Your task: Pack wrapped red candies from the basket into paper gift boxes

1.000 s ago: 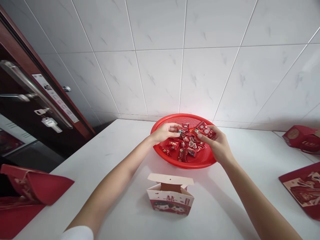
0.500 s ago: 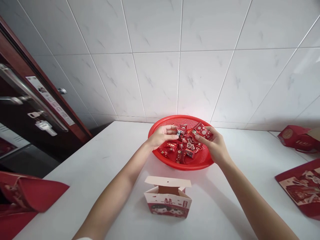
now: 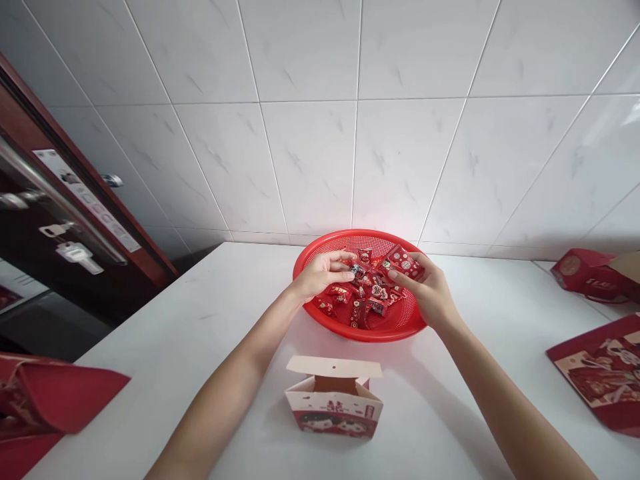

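A round red plastic basket (image 3: 345,331) with perforated sides stands against the tiled wall, holding several red wrapped candies (image 3: 379,291). Over its left side, my left hand (image 3: 323,275) pinches a small dark-and-red wrapped candy (image 3: 357,270) between thumb and fingers. My right hand (image 3: 427,283), above the right rim, grips a flat red packet (image 3: 403,262) with white dots. In front of the basket a small white-and-red carton (image 3: 334,407) stands upright with its top flap raised. Its inside is mostly hidden.
Red boxes (image 3: 75,393) sit at the left front edge of the white table (image 3: 240,287). To the right lie a red printed box (image 3: 607,373) and another red box (image 3: 590,273) near the wall. A dark door (image 3: 60,220) with keys hanging is at far left.
The view has shifted slightly. Both hands stay over the basket, still holding the candy and the packet; the left fingers have opened out a little.
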A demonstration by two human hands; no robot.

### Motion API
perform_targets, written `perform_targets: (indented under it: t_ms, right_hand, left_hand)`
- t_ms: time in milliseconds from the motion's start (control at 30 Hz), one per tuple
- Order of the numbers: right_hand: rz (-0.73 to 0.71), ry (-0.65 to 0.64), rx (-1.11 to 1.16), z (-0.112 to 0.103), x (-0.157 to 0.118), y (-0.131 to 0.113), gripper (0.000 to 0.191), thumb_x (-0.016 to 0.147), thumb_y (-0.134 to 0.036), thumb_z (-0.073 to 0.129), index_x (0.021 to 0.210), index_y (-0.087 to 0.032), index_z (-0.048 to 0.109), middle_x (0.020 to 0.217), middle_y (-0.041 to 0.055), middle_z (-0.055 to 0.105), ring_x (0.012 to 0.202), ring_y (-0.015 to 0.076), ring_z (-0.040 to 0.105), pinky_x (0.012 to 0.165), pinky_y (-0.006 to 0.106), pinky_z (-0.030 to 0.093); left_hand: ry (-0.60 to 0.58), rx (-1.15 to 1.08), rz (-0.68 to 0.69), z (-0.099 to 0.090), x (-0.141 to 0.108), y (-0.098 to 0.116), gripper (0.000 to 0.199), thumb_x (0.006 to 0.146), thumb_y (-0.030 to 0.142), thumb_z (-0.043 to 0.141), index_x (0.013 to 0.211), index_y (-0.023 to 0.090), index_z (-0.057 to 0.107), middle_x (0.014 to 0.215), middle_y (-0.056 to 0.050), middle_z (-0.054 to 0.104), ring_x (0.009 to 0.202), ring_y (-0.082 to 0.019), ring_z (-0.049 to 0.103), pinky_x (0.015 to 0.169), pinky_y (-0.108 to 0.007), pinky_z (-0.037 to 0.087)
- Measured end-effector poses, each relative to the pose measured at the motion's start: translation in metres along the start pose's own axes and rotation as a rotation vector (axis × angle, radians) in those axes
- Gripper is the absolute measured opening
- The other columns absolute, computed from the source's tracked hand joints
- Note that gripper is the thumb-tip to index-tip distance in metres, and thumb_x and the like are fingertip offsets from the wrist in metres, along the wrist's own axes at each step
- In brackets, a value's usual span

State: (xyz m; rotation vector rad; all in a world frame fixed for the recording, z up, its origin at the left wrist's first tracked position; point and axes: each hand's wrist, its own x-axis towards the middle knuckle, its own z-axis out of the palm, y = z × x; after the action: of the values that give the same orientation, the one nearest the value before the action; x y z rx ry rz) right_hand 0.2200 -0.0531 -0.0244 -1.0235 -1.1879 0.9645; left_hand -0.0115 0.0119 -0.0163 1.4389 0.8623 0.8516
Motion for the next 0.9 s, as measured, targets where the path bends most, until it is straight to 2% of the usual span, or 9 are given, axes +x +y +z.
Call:
perform_targets:
  t_ms: [233,400,533,633,767,900]
  right_hand:
    - [0.008,0.018,0.019,0.001,0.001,-0.002,0.045,0.064,-0.048,0.095,0.094,-0.024,0.071,0.090,0.0037,0.080,0.085,0.0281,0.076,0.079,0.043,0.064]
    - [0.013,0.016,0.026,0.002,-0.001,-0.002,0.045,0.064,-0.048,0.094,0.094,-0.025,0.070,0.090,0.0036,0.080,0.083,0.0285,0.077,0.078,0.044,0.064]
    - [0.003,0.013,0.020,0.002,0.000,-0.001,0.045,0.065,-0.049,0.093,0.095,-0.025,0.070,0.092,0.0040,0.080,0.084,0.0289,0.077,0.079,0.045,0.064]
    - [0.002,0.019,0.020,0.001,0.000,-0.001,0.045,0.065,-0.049,0.094,0.094,-0.025,0.070,0.091,0.0038,0.080,0.084,0.0284,0.077,0.080,0.045,0.064]
    - [-0.002,0.014,0.029,0.002,0.000,-0.002,0.044,0.064,-0.048,0.094,0.093,-0.024,0.071,0.089,0.0031,0.079,0.083,0.0271,0.076,0.079,0.043,0.064]
    - [-0.012,0.009,0.010,0.002,0.000,-0.003,0.044,0.065,-0.049,0.093,0.093,-0.024,0.071,0.091,0.0037,0.079,0.085,0.0273,0.076,0.079,0.042,0.064]
  left_hand:
    - [0.155,-0.011,0.042,0.000,0.003,0.001,0.045,0.064,0.025,0.086,0.107,0.017,0.073,0.090,-0.002,0.076,0.090,-0.020,0.071,0.099,-0.040,0.052]
    - [0.148,0.054,-0.051,0.003,0.004,0.004,0.022,0.072,0.023,0.077,0.094,0.018,0.077,0.109,-0.006,0.076,0.110,-0.025,0.068,0.102,-0.038,0.050]
    - [0.113,0.122,-0.131,0.010,0.000,0.010,0.012,0.081,0.023,0.073,0.090,0.019,0.080,0.103,-0.007,0.078,0.110,-0.026,0.068,0.099,-0.038,0.051]
    - [0.071,0.153,-0.127,0.013,-0.001,0.013,0.012,0.085,0.021,0.070,0.089,0.019,0.081,0.101,-0.007,0.079,0.106,-0.025,0.069,0.098,-0.038,0.052]
    - [0.075,0.128,-0.172,0.011,0.000,0.012,0.016,0.084,0.016,0.069,0.093,0.020,0.082,0.111,-0.006,0.078,0.113,-0.025,0.068,0.096,-0.036,0.053]
    - [0.025,0.135,-0.175,0.006,0.003,0.005,0.021,0.081,0.018,0.073,0.100,0.020,0.081,0.117,-0.008,0.077,0.116,-0.027,0.068,0.097,-0.038,0.053]
